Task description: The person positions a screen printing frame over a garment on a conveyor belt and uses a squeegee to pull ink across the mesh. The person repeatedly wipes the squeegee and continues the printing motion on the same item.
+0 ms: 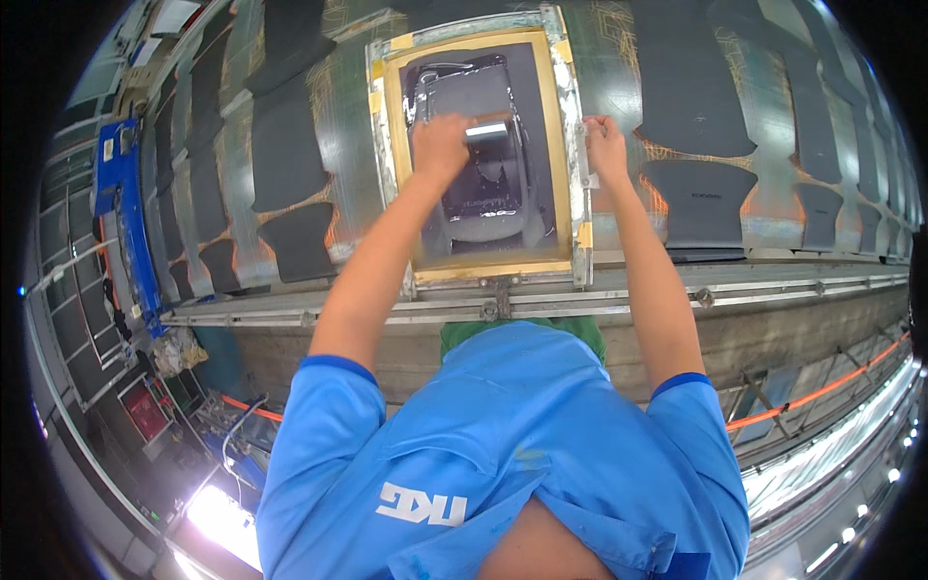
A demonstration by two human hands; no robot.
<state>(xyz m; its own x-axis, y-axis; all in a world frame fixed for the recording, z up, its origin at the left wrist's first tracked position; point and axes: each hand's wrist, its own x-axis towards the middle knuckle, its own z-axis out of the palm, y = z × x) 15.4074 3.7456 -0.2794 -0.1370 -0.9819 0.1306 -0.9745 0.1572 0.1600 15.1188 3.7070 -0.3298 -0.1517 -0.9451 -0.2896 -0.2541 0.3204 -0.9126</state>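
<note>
A screen-printing frame with yellowed tape along its inner edges lies before me on the long table. Dark, wet ink covers much of its mesh, glossy in places. My left hand is closed round one end of a squeegee, which lies across the mesh in the upper middle of the frame; its lower edge is partly hidden. At the frame's right side, my right hand has its fingers curled and pinched against the outer edge.
Dark grey cut fabric pieces lie in rows on the glossy table, left and right of the frame. A metal rail runs along the table's near edge, close to my body. A blue metal fixture stands at the far left.
</note>
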